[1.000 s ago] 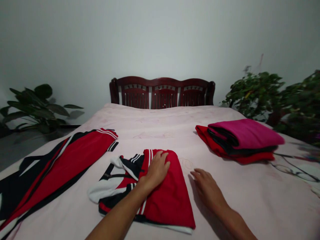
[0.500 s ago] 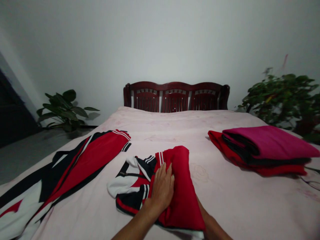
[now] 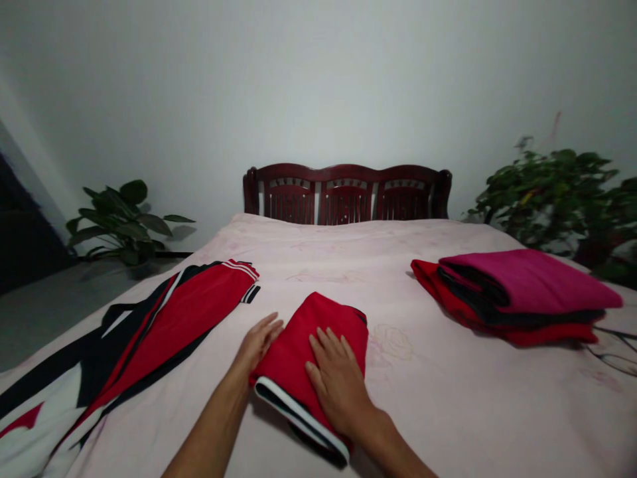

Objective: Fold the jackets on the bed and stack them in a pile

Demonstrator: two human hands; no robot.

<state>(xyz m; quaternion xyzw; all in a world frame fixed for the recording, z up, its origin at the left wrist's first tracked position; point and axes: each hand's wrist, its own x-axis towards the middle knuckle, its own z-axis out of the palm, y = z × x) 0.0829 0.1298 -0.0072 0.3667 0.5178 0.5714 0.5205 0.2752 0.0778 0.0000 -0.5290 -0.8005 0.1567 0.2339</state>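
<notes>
One red garment (image 3: 306, 335) is lying newly folded into a compact bundle, the right hand (image 3: 338, 384) pressing flat on top, the left hand (image 3: 259, 344) bracing open against its side.

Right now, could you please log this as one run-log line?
left hand: at edge of folded red garment | right hand: flat on it

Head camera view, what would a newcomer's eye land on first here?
The bright red folded garment with a white-and-black edge, in the middle of the pale pink bed, stands out first, with the right hand pressed flat on top and the left hand at its left side. To its right lies a magenta-topped stack of folded clothes; to its left, a long red-and-black garment lies spread flat.
</notes>
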